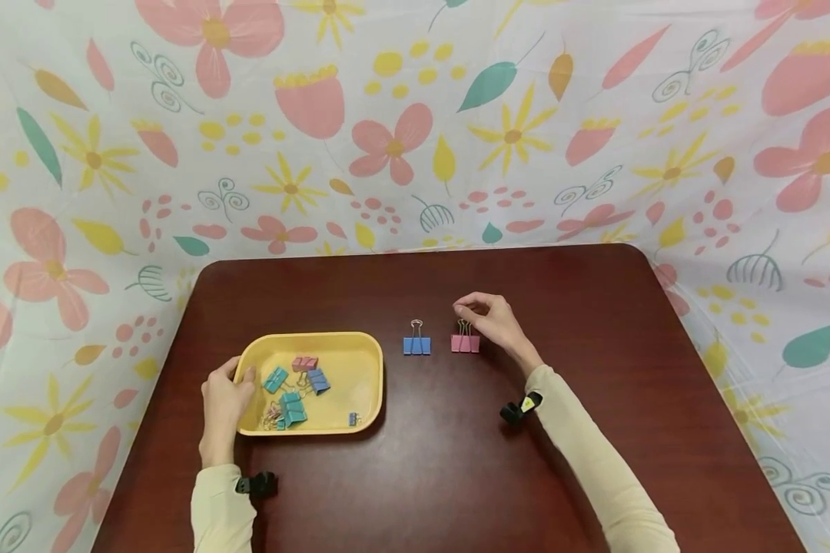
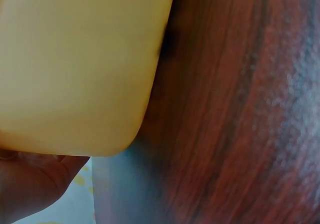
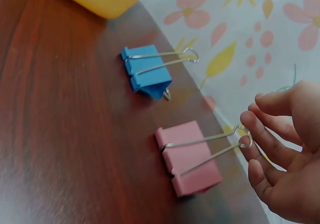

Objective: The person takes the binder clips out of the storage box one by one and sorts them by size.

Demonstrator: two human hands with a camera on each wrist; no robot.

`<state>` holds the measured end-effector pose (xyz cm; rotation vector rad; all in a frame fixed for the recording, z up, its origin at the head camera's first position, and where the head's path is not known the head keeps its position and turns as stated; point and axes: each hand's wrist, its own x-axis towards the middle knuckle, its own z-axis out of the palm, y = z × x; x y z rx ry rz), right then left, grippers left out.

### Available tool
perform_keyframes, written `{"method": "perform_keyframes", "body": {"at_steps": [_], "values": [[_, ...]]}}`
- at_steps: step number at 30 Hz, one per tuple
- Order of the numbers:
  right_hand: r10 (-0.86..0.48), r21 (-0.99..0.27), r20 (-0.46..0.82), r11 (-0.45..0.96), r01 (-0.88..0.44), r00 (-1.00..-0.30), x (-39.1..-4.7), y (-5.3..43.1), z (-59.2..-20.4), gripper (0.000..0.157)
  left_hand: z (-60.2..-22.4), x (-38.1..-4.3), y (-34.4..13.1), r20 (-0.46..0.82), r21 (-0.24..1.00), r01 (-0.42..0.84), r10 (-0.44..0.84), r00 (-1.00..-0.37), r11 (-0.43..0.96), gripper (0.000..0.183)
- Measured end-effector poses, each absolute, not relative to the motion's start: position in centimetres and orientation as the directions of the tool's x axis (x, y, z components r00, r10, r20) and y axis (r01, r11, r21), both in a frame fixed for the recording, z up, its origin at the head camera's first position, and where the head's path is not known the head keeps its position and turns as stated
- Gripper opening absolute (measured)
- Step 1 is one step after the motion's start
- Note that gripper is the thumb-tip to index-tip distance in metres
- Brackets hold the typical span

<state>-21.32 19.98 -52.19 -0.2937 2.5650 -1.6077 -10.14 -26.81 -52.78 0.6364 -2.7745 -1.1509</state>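
Note:
My left hand grips the left rim of a yellow tray, thumb over the edge; in the left wrist view the tray's outer wall hides most of the fingers. Several binder clips lie in the tray: teal clips, a pink one and a blue one. My right hand is at the far end of a larger pink binder clip on the table. Its fingers are loosely bent, fingertips right at the wire loop, with the thumb apart from them. Left of that clip lies a blue binder clip.
Both loose clips lie side by side on the dark wooden table, right of the tray, handles pointing away. A tiny blue clip sits in the tray's near right part. A flower-patterned cloth hangs behind the table and at its sides.

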Motion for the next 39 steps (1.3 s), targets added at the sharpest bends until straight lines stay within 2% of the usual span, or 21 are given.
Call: {"method": "perform_keyframes", "body": {"at_steps": [16, 22, 27, 32, 39], "values": [[-0.216, -0.873, 0.12, 0.441, -0.207, -0.969, -21.4, 17.1, -49.7, 0.012, -52.8, -9.8, -26.7, -0.076, 0.687, -0.334, -0.393, -0.916, 0.645, 0.037], [-0.219, -0.879, 0.132, 0.425, -0.216, -0.967, -21.2, 16.2, -49.6, 0.014, -52.9, -9.9, -26.7, -0.036, 0.683, -0.313, -0.397, -0.917, 0.66, 0.035], [-0.212, -0.881, 0.126, 0.425, -0.208, -0.969, -20.8, 15.2, -49.6, 0.011, -52.9, -9.8, -26.7, -0.057, 0.682, -0.322, -0.391, -0.919, 0.656, 0.036], [-0.226, -0.896, 0.119, 0.394, -0.203, -0.967, -20.5, 14.6, -49.4, 0.015, -52.7, -9.7, -26.6, -0.078, 0.678, -0.338, -0.393, -0.916, 0.653, 0.037], [-0.269, -0.901, 0.146, 0.363, -0.24, -0.952, -20.4, 13.7, -49.0, 0.015, -52.4, -9.7, -26.6, -0.07, 0.683, -0.329, -0.39, -0.918, 0.652, 0.037]]}}
